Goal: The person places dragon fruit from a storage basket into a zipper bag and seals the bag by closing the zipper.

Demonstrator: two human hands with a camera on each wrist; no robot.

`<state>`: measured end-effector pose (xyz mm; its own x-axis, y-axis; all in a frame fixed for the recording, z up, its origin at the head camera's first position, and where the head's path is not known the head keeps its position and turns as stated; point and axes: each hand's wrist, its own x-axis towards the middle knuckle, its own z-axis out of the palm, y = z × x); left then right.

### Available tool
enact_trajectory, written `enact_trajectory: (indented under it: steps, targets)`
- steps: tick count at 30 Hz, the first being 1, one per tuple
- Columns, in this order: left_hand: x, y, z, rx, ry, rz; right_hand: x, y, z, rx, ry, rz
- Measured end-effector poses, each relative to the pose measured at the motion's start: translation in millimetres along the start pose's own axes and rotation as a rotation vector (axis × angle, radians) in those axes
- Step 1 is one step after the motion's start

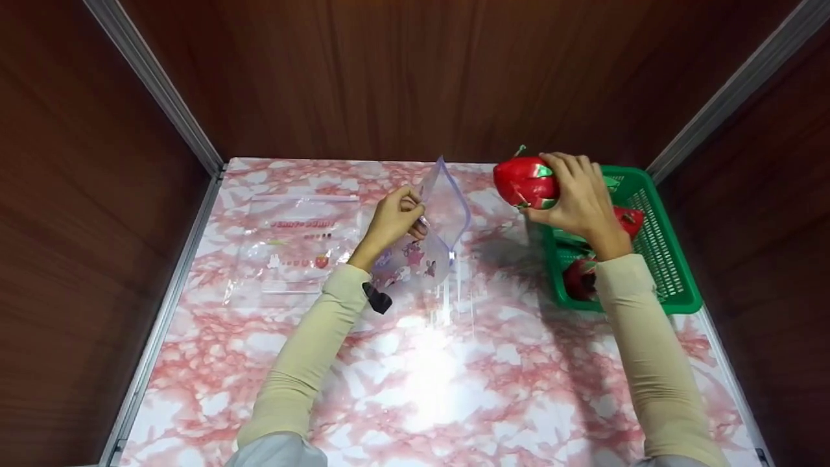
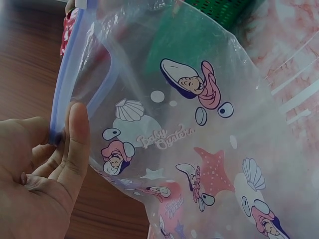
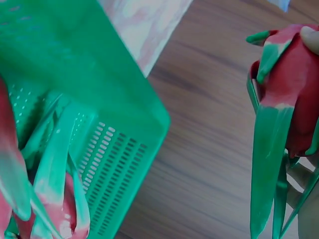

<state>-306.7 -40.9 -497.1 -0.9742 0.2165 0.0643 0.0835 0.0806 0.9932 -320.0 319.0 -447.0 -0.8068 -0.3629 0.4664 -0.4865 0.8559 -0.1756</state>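
My left hand pinches the purple zip edge of a clear printed zip bag, whose mouth stands apart. Shells, a starfish and the words "Baby Oysters" show on the bag in the left wrist view. My right hand grips a red dragon fruit with green leafy scales, raised to the right of the bag's mouth. Long green scales hang from the dragon fruit in the right wrist view. Below that hand is a green basket with more dragon fruits inside.
Another clear zip bag, with bunny and strawberry prints, lies flat at the left of the pink marbled table. Brown wood-grain panels close off the back and both sides. The basket stands near the right-hand panel.
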Motion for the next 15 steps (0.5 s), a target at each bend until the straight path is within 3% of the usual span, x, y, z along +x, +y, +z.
enact_trajectory:
  steps: [15]
  targets:
    - [2.1,1.0,3.6,-0.012,-0.001,0.012,3.1,-27.9,-1.8,-0.014,-0.032,-0.031]
